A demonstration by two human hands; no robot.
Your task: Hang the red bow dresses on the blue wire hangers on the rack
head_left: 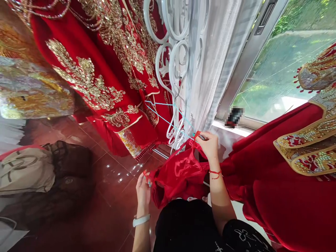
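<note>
A shiny red satin garment (181,166) is stretched between my two hands in front of my body. My left hand (143,187) is closed on its left end, at a thin red strap. My right hand (208,143) pinches the other end at the top, where a small dark object shows between the fingers; its kind cannot be made out. A thin light-blue hanger (164,104) reaches from the white ironwork down to the right hand, and one corner of it touches the red fabric there.
White scrolled ironwork (172,59) stands ahead, beside a white curtain (215,52) and a window (275,70). Red gowns with gold embroidery (99,87) hang at left, another red embroidered gown (309,154) at right. A beige-and-black bundle (28,171) lies on the red tiled floor (112,203).
</note>
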